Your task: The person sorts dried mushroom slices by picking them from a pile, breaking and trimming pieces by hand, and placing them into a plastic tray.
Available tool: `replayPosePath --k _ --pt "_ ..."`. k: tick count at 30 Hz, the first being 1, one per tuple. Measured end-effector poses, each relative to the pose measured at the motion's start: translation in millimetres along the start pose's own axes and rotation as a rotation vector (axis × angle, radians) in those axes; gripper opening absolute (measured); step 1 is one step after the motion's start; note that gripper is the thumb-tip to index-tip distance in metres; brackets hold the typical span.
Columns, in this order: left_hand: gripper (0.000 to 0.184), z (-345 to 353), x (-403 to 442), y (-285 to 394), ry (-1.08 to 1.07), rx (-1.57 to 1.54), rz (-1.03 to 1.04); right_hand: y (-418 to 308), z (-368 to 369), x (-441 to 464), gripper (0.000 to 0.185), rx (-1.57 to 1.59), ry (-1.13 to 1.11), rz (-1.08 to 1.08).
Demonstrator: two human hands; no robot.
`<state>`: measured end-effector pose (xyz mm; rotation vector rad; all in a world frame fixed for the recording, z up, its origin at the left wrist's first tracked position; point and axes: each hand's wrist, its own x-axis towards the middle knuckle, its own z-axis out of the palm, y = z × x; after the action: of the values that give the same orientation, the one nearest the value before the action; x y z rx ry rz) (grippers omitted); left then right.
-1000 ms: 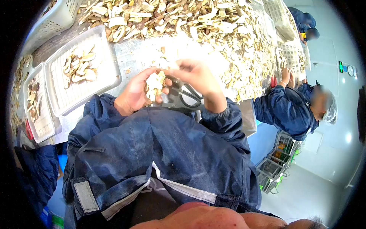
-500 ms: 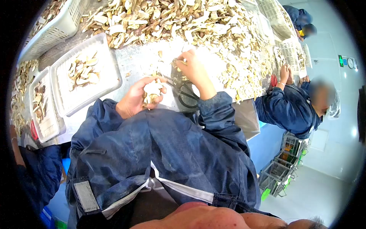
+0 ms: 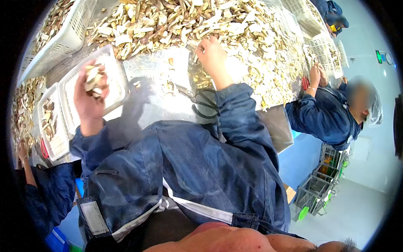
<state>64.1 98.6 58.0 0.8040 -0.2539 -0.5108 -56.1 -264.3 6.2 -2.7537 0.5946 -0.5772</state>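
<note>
My left hand (image 3: 89, 103), slightly blurred, is closed around several dried mushroom slices (image 3: 95, 80) above a clear plastic tray (image 3: 119, 90). Slices seen in that tray earlier are now covered by the hand. At the near edge of the big heap of mushroom slices (image 3: 168, 25), my right hand (image 3: 211, 54) has its fingers curled together; what lies between the fingertips is hard to make out. Black-handled scissors (image 3: 205, 103) rest on the metal table just below my right hand, with small slices by the blades.
A smaller tray (image 3: 54, 122) with darker slices stands at the left. White perforated baskets (image 3: 67, 46) hold more slices at upper left and upper right. Co-workers (image 3: 323, 109) stand at the right, and another person's arm (image 3: 29, 172) shows at lower left.
My left hand has moved left, from in front of my chest to over the tray, carrying the mushroom slices. My right hand has shifted slightly up toward the heap, away from the scissors.
</note>
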Motion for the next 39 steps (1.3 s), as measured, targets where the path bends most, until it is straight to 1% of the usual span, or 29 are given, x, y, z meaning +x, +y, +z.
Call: replayPosePath --k 1,3,4,5,7,8,11,12,15,16,17,18,19,20,21,22,23,24,25,26,28,31,32,35,36,37,39 --pt "0.036 -11 -1 14 0.050 0.172 0.099 -3 -3 -8 0.017 0.002 -0.036 -0.014" --pt "0.034 -18 -1 32 0.326 0.669 0.223 -13 -18 -28 0.015 0.144 -0.091 -0.004" --pt "0.037 -31 0 36 0.350 0.856 0.211 -17 -23 -38 0.016 0.194 -0.105 -0.004" --pt "0.038 -40 3 36 0.318 1.091 0.290 -20 -30 -46 0.017 0.242 -0.116 -0.003" --pt "0.043 -50 8 32 0.238 1.556 0.455 -31 -48 -61 0.022 0.523 -0.335 0.132" --pt "0.047 -44 7 31 0.234 1.586 0.346 -35 -56 -66 0.024 0.664 -0.443 0.201" --pt "0.049 -27 5 31 0.137 1.866 0.388 -38 -70 -75 0.024 0.806 -0.498 0.324" --pt "0.048 -20 3 30 0.132 2.025 0.502 -39 -73 -75 0.023 0.825 -0.473 0.301" --pt "0.043 18 0 8 0.184 1.276 0.250 -47 -81 -75 0.019 0.911 -0.409 0.237" --pt "0.035 37 -2 -7 0.050 0.931 0.173 -55 -81 -76 0.018 0.965 -0.397 0.223" --pt "0.037 55 -4 -19 -0.080 0.690 -0.059 -63 -78 -75 0.017 1.019 -0.385 0.206" --pt "0.044 69 -8 -40 -0.224 0.355 -0.273 -65 -66 -75 0.020 1.036 -0.396 0.178" --pt "0.048 80 -14 -65 -0.209 0.062 -0.449 -68 -67 -72 0.021 0.946 -0.388 0.067" --pt "0.046 95 -16 -79 -0.202 -0.145 -0.577 -72 -71 -68 0.022 0.851 -0.377 -0.039" --pt "0.043 86 -14 -93 -0.195 -0.183 -0.599 -72 -74 -65 0.023 0.753 -0.363 -0.141" --pt "0.041 72 -11 -111 -0.185 -0.223 -0.623 -62 -67 -59 0.025 0.771 -0.402 -0.051" --pt "0.039 65 -11 -120 -0.171 -0.265 -0.647 -43 -49 -52 0.023 0.669 -0.213 0.013" --pt "0.030 68 -13 -119 -0.037 -0.192 -0.715 -22 -35 -39 0.023 0.571 -0.025 0.104" --pt "0.028 69 -15 -119 -0.057 -0.171 -0.735 4 -29 -23 0.020 0.400 0.126 0.030" --pt "0.026 71 -17 -119 -0.077 -0.148 -0.750 18 -36 -15 0.014 0.177 0.131 0.054" --pt "0.022 73 -19 -117 -0.110 -0.103 -0.774 48 -27 -8 0.022 -0.105 0.099 0.135" --pt "0.024 72 -18 -117 -0.164 -0.076 -0.772 48 -23 -14 0.027 -0.135 0.052 0.129" --pt "0.025 71 -18 -117 -0.192 -0.064 -0.790 46 -25 -17 0.030 -0.079 -0.003 0.068" --pt "0.030 68 -18 -118 -0.298 -0.036 -0.854 37 -30 -25 0.030 0.359 -0.143 0.051" --pt "0.032 68 -19 -120 -0.347 -0.036 -0.880 39 -27 -24 0.027 0.337 -0.059 0.054" --pt "0.034 69 -20 -121 -0.397 -0.038 -0.905 41 -27 -22 0.025 0.307 -0.036 0.076" --pt "0.036 71 -20 -120 -0.426 -0.013 -0.916 40 -29 -16 0.022 0.245 0.012 0.108"
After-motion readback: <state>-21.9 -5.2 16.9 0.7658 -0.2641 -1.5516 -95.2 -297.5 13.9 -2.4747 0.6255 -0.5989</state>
